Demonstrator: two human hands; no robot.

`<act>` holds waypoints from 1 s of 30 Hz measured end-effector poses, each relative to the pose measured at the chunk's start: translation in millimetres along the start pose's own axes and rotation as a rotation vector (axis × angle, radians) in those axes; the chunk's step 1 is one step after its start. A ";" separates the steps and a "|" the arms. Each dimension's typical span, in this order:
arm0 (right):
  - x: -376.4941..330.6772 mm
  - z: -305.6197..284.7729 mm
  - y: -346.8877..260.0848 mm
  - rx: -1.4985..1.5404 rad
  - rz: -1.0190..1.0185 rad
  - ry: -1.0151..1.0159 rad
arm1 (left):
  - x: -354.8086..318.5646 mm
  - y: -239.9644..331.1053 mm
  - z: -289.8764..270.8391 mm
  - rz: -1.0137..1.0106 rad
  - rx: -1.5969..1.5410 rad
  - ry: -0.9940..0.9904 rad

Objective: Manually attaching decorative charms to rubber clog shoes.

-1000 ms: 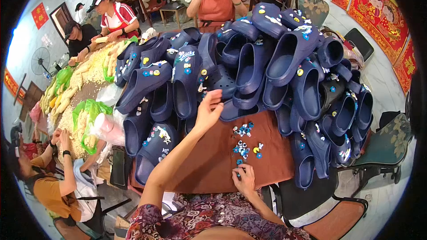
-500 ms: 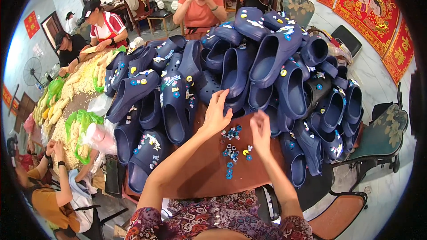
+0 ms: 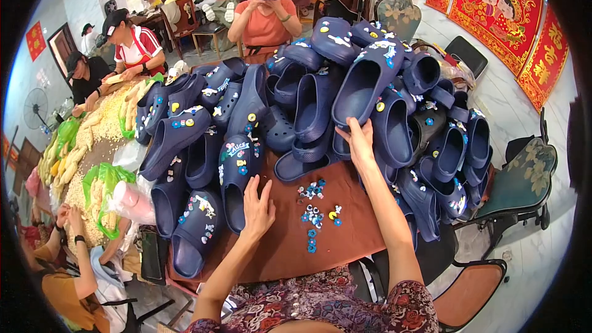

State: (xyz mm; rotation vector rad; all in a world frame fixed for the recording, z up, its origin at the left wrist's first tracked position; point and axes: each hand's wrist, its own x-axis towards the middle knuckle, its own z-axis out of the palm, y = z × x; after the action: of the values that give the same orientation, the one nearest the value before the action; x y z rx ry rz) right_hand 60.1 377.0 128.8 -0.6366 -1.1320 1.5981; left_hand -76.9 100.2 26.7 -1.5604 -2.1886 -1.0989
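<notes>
At the heel of a navy clog (image 3: 362, 80) high in the pile, my right hand (image 3: 359, 143) has its fingertips closed on the rim. Over the brown tabletop, my left hand (image 3: 258, 209) is open with fingers apart. It is nearest to a navy clog (image 3: 241, 163) with colourful charms, whose heel points toward me. Between my forearms lie small loose shoe charms (image 3: 313, 214), mostly blue flowers and white-and-dark pieces, with a yellow one to the side. Behind them another navy clog (image 3: 301, 166) lies low, its front part hidden under others.
A tall heap of charm-studded navy clogs (image 3: 431, 129) covers the table's far side. On the left, a table with corn kernels (image 3: 80, 176) holds green bags and a pink roll (image 3: 131, 198). Chairs (image 3: 518, 182) stand right. Several people sit around, one across from me (image 3: 266, 18).
My left hand has moved down and left, away from the pile's middle, to the tabletop. My right hand has risen from above the charms to a clog's heel. The charm-studded left clog sits nearer.
</notes>
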 end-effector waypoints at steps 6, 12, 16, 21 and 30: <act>-46.0 -26.7 24.9 -0.033 0.011 -0.010 | -10.7 0.5 -4.2 0.077 0.011 -0.007; -108.4 -52.9 33.8 -0.095 0.134 -0.108 | -15.9 1.0 -15.6 -0.066 -0.206 0.251; -129.4 -64.6 42.4 -0.063 0.242 -0.101 | -27.7 0.4 -15.7 -0.111 -0.196 0.276; -147.7 -58.9 36.3 -0.193 0.231 -0.161 | -35.2 -7.8 -7.6 -0.271 -0.131 0.314; -168.1 -56.8 49.5 -0.211 0.244 -0.256 | -36.6 -30.0 2.1 -0.426 -0.267 0.308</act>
State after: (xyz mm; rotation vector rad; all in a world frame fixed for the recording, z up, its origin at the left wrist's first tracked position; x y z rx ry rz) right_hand 141.4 238.7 38.3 -0.7453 -1.4714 1.8202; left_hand -88.4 71.2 -8.9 -0.9348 -2.2773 -1.6890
